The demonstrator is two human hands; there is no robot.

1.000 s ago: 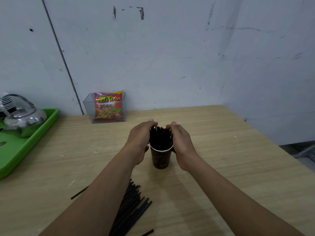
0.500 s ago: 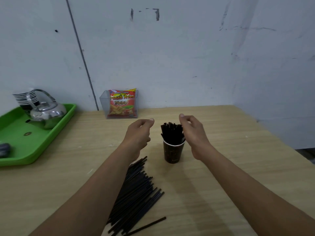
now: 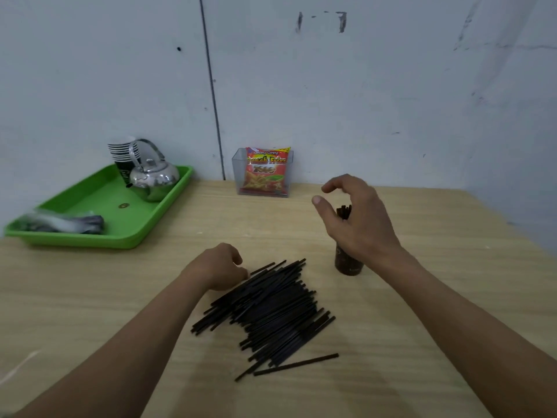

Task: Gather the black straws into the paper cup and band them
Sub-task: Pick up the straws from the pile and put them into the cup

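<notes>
A loose pile of black straws (image 3: 271,309) lies on the wooden table in front of me, with one stray straw (image 3: 297,364) beside its near end. My left hand (image 3: 220,267) rests at the pile's far left end, fingers curled against the straw tips; whether it holds any is hidden. A dark paper cup (image 3: 348,265) stands to the right of the pile, with a bunch of straws (image 3: 343,211) upright in it. My right hand (image 3: 355,218) hovers in front of the cup's top, fingers loosely curled, holding nothing and hiding most of the cup.
A green tray (image 3: 99,238) at the back left holds a steel kettle (image 3: 155,179), a stack of paper cups (image 3: 123,155) and some plastic packets (image 3: 63,223). A clear box with a red snack bag (image 3: 265,173) stands against the wall. The table's edge runs along the right.
Both hands have left the straws in the cup. My left hand dropped to the pile's far end and my right hand lifted off. The view swung left and down.
</notes>
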